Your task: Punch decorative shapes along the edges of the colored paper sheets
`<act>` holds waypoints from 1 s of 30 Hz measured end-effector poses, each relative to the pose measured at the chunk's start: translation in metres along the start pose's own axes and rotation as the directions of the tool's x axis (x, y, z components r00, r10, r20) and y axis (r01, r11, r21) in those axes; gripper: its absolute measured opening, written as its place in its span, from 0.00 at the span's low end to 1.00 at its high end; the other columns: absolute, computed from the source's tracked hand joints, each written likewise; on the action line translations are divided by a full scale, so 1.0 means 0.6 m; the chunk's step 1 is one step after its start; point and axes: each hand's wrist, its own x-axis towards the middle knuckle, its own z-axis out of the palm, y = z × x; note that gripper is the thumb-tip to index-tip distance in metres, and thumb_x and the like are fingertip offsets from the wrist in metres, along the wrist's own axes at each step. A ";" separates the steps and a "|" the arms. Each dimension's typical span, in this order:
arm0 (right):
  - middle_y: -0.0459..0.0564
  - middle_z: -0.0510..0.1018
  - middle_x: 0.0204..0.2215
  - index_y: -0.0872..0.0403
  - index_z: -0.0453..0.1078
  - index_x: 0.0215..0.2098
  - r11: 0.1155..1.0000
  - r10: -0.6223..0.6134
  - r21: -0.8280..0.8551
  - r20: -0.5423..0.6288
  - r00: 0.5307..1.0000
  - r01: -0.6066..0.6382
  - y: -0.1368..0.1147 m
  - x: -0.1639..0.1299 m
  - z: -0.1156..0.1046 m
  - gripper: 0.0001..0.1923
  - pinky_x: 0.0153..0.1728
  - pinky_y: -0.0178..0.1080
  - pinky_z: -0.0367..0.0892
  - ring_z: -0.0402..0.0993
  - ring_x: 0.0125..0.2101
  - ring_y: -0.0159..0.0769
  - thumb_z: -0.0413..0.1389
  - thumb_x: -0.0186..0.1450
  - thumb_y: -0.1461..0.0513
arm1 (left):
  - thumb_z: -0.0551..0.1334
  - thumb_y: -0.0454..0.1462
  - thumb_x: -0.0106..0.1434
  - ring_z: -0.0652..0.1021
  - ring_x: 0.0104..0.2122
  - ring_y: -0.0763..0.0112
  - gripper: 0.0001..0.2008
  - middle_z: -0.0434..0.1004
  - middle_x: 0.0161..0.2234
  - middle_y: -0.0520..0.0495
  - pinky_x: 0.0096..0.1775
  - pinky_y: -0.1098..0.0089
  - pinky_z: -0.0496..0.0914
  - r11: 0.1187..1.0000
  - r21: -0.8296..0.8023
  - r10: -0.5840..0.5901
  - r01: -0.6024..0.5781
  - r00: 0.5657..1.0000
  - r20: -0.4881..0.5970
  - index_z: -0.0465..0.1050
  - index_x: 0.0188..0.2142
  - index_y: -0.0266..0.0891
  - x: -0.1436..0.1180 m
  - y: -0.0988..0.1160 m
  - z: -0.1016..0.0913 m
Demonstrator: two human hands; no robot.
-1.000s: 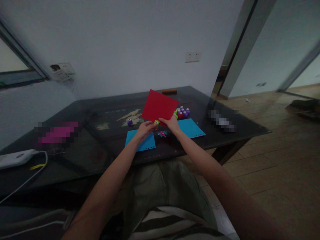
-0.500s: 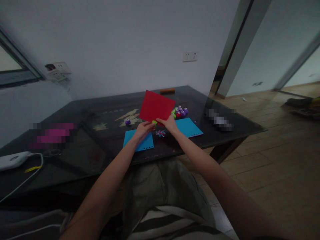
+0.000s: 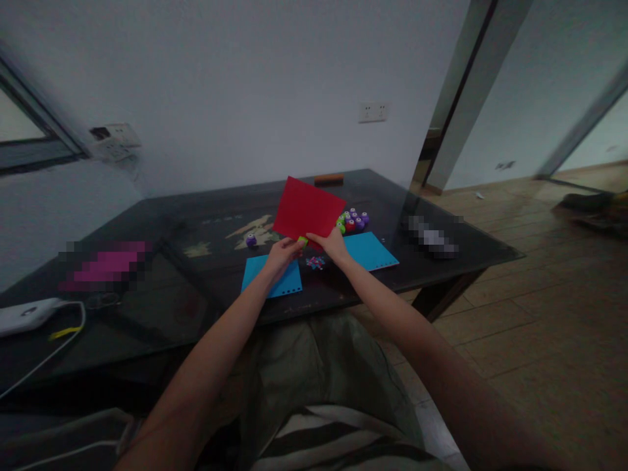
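A red paper sheet is held tilted up above a dark glass-topped table. My right hand grips the sheet's lower edge. My left hand holds a small green paper punch clamped on that same edge. Below the hands lie small punched paper bits. Two blue sheets with punched edges lie flat, one under my left hand, the other to the right.
A cluster of purple, red and green punches sits behind the right blue sheet, and a lone purple punch lies to the left. A white device with a cable rests at the table's left end. Wooden floor lies right.
The hands and red sheet have stayed almost in place; the view shifted slightly, and the sheet tilted a little.
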 end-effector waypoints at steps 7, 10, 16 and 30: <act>0.55 0.78 0.42 0.58 0.70 0.45 0.999 0.022 0.042 0.005 1.000 -0.023 -0.003 -0.004 0.002 0.27 0.48 0.45 0.68 0.74 0.43 0.43 0.65 0.48 0.57 | 0.72 0.42 0.43 0.70 0.25 0.76 0.17 0.74 0.29 0.47 0.27 0.74 0.62 0.992 0.123 0.012 -0.005 0.998 -0.054 0.75 0.31 0.35 0.003 -0.002 -0.002; 0.55 0.78 0.42 0.58 0.70 0.45 0.997 0.029 0.065 -0.002 1.000 -0.029 -0.004 -0.004 0.003 0.28 0.49 0.45 0.68 0.74 0.43 0.42 0.65 0.47 0.58 | 0.71 0.44 0.43 0.70 0.25 0.75 0.17 0.72 0.27 0.48 0.26 0.74 0.60 0.985 0.174 0.025 -0.012 0.997 -0.074 0.75 0.29 0.35 0.002 0.000 -0.002; 0.55 0.78 0.42 0.58 0.69 0.45 0.996 0.028 0.088 -0.008 1.000 -0.027 -0.002 -0.004 0.005 0.28 0.49 0.47 0.68 0.74 0.44 0.43 0.66 0.47 0.58 | 0.70 0.47 0.43 0.68 0.24 0.75 0.18 0.70 0.25 0.49 0.25 0.73 0.58 0.970 0.240 0.051 -0.032 0.996 -0.075 0.75 0.28 0.35 0.000 0.002 -0.003; 0.57 0.77 0.44 0.59 0.70 0.44 0.990 0.042 0.136 0.010 0.999 -0.043 -0.007 -0.009 0.008 0.27 0.49 0.47 0.68 0.75 0.43 0.43 0.66 0.47 0.57 | 0.68 0.50 0.47 0.62 0.20 0.78 0.21 0.67 0.21 0.51 0.23 0.73 0.52 0.938 0.332 0.130 -0.098 0.989 -0.074 0.75 0.30 0.33 0.005 -0.005 -0.007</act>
